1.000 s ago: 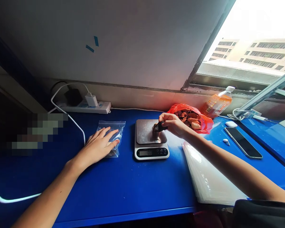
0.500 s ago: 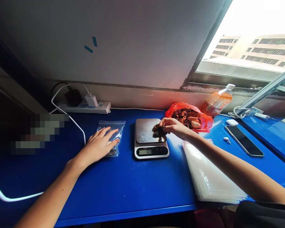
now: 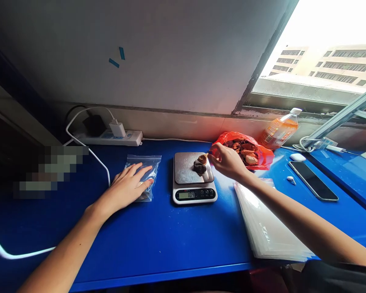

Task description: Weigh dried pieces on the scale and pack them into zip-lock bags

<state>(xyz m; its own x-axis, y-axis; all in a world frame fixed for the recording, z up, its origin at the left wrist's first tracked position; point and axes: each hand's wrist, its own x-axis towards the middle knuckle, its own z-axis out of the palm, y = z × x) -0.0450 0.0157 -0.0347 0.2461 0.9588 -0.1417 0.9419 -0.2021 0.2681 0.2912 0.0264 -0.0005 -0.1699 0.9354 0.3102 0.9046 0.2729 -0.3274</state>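
Note:
My left hand (image 3: 126,183) lies with fingers spread on a clear zip bag (image 3: 149,185), covering much of it. To its right stands a kitchen scale (image 3: 183,169) with a steel plate and a lit display. Dark, wrinkled dried slices (image 3: 200,164) rest on the right half of the plate, with pale dust beside them. My right hand (image 3: 228,161) is just off the plate's right edge, fingers loosely curled and nothing visible between them. Behind it, a red plastic bag (image 3: 266,158) gapes, full of similar reddish-brown dried slices.
A stack of clear bags (image 3: 271,228) lies under my right forearm. Farther right are a phone (image 3: 313,181), an earbud (image 3: 291,180) and its case (image 3: 297,157). An orange drink bottle (image 3: 280,129) leans by the window. A power strip (image 3: 131,138) with cables runs along the wall.
My right hand has let go of the dried slices on the scale plate and drawn back slightly right. The slices now show fully. My left hand has not moved.

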